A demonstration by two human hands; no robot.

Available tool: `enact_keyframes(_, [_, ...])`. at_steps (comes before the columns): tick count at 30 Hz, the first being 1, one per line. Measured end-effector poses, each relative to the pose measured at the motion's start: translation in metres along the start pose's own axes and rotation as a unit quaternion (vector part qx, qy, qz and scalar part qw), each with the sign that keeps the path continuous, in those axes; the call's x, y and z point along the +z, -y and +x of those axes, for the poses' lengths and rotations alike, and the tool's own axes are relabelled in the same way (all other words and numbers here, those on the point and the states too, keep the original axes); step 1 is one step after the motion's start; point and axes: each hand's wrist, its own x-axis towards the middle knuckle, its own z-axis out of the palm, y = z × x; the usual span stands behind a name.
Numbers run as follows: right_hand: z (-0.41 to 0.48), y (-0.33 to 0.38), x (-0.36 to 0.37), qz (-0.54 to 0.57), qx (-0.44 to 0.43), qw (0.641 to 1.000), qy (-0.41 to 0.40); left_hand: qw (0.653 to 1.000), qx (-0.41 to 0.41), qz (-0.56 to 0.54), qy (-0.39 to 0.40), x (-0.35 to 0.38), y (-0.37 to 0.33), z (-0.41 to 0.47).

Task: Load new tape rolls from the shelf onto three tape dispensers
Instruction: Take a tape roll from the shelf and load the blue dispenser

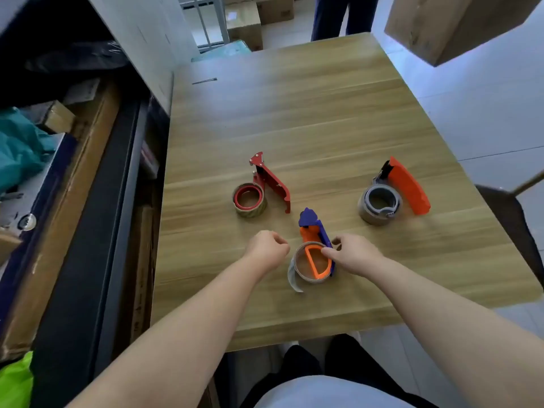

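Blue-orange dispenser [309,220] carries clear tape [306,279] — right hand [353,256] pinches it, left hand [266,250] curled empty.

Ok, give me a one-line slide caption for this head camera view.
Right hand pinches the blue tape dispenser on a wooden table, left hand curled beside it.

On the wooden desk [294,113] are set a red dispenser [272,184] at the left, a blue dispenser [312,228] nearest, and an orange dispenser [407,187] at the right, each fitted with tape.

No writing, label, brand or number is legible on anything here.
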Motion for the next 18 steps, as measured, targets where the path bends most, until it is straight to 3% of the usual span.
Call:
enact_keyframes(8, [0.012,-0.002,0.001,0.115,0.024,0.993,0.031,0.999,-0.023,-0.025,0.023,0.01,-0.004,-0.007])
enact_keyframes(14, [0.0,0.002,-0.018,0.18,-0.051,0.982,0.015,0.992,0.005,-0.125,0.029,0.011,-0.022,-0.027])
enact_keyframes(18, [-0.012,0.005,-0.032,0.212,-0.099,0.972,0.03,0.986,0.025,-0.161,-0.022,0.006,-0.031,-0.035])
